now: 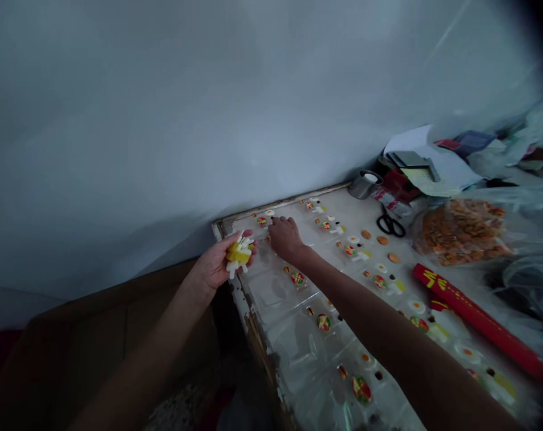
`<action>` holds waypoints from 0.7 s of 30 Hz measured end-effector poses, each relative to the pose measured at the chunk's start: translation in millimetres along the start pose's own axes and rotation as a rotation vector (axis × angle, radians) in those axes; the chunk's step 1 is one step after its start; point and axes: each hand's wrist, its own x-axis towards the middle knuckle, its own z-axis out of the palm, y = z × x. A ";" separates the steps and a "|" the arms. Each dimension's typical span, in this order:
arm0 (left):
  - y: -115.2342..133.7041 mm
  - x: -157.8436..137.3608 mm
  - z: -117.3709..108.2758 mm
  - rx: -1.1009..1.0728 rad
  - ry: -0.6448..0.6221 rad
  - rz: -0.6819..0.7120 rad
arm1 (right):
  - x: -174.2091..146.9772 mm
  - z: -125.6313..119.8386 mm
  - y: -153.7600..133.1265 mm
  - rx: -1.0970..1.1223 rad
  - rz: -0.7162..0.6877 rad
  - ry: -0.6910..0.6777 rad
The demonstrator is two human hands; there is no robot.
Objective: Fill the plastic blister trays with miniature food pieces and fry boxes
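My left hand (214, 262), at the table's left edge, is closed around a bunch of small yellow and white toy pieces (239, 256), which look like ice lollies with white sticks. My right hand (285, 239) reaches down over the far-left clear plastic packs, fingers curled together; whatever is between the fingertips is hidden. Around it lie rows of tiny toy foods: a round pizza-like piece (297, 278), a fried-egg piece (352, 239) and small dark and brown bits. In the rows to the right, yellow and white pieces (361, 255) lie beside the others.
Black scissors (390, 225), a metal cup (364, 184) and a bag of orange-brown pieces (466, 232) stand to the right. A long red packet (475, 317) lies nearer. Papers (426, 158) are piled against the wall. Below the table's worn left edge (248, 311) is a cardboard box (118, 317).
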 end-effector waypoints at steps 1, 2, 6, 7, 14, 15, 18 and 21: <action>-1.3 0.1 0.3 0.013 -0.016 0.000 | -2.8 -4.0 0.1 0.013 0.013 0.021; -2.9 0.7 0.3 0.026 -0.030 -0.004 | -6.0 -8.9 0.9 0.051 0.044 0.061; -14.2 8.2 4.1 0.099 -0.060 -0.055 | -26.6 -28.6 5.0 0.498 0.283 0.209; -18.5 11.0 7.3 0.122 -0.059 -0.070 | -34.0 -31.4 5.3 0.657 0.327 0.189; -47.6 29.1 40.0 0.193 -0.100 -0.110 | -81.5 -36.0 4.9 1.437 0.513 -0.010; -48.9 31.2 42.3 0.197 -0.114 -0.113 | -84.8 -37.6 5.9 1.492 0.551 -0.018; -48.3 36.5 43.2 0.232 -0.112 -0.115 | -89.5 -40.8 10.7 1.530 0.632 -0.047; -47.2 38.4 39.4 0.264 -0.106 -0.114 | -89.5 -36.5 12.4 1.604 0.638 -0.052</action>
